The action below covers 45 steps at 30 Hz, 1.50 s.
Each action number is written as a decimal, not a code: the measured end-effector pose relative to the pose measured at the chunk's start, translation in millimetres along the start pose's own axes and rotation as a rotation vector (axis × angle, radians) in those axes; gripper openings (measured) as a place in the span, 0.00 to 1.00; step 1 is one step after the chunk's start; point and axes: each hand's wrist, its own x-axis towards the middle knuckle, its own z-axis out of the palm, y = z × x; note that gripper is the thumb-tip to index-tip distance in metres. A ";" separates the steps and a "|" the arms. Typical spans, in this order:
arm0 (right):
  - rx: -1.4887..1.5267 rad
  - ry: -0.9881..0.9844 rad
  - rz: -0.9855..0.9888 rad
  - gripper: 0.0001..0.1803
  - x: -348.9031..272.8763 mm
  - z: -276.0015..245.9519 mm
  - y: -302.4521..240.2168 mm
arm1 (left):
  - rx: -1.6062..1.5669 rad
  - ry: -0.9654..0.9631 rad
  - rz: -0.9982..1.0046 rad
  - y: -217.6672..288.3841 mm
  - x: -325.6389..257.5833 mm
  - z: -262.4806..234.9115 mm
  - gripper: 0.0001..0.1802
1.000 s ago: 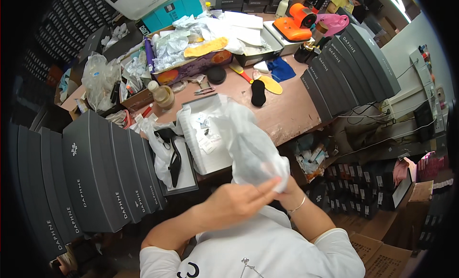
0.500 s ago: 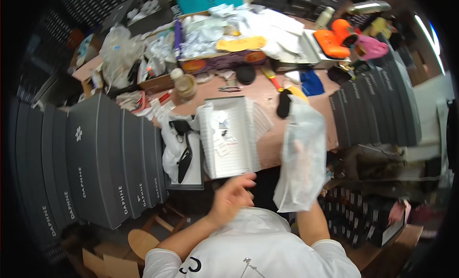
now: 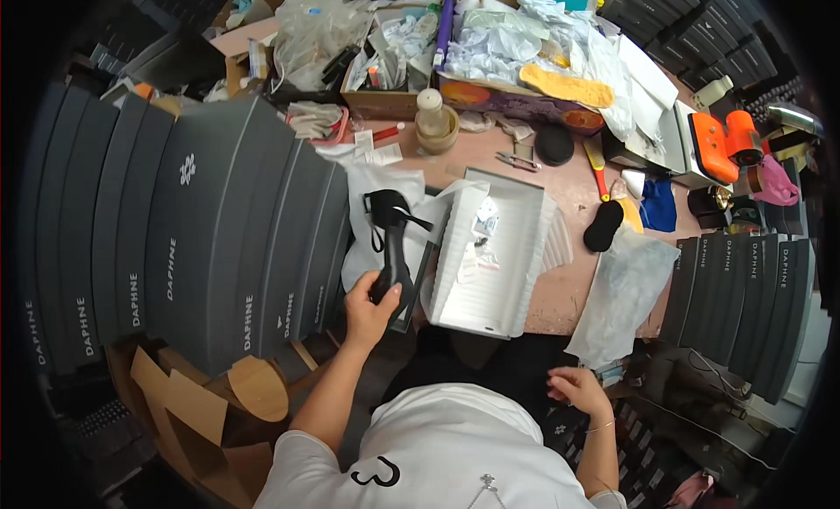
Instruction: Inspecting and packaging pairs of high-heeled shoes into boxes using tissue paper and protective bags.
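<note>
black shoe (image 3: 390, 246) gripped in left hand (image 3: 367, 309)

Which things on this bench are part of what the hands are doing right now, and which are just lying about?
In hand:
- left hand gripping the black high-heeled shoe
- open white shoebox beside it
- clear plastic bag, nearest the empty right hand

Lying about:
- orange tool
- yellow insole
- stacked grey boxes
- tape roll

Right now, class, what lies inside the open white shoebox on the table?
Inside the white shoebox lie white wrapping paper and a few small packets. Whatever sits beneath the paper is covered.
</note>
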 end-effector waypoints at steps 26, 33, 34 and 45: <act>0.989 -0.633 -1.278 0.30 -33.1 42.4 -72.5 | 0.538 -0.183 0.551 185.7 113.6 -29.0 0.16; 0.881 -0.441 -0.886 0.44 -87.6 104.1 -142.2 | 0.444 -0.245 0.949 223.8 19.5 -47.3 0.11; 0.987 -0.410 -0.886 0.37 -74.2 123.5 -152.2 | 0.403 -0.350 0.996 217.6 4.7 -50.9 0.18; 1.664 -0.455 -0.775 0.31 -35.4 150.5 -80.7 | 0.557 -0.537 0.779 181.2 -7.1 -36.1 0.28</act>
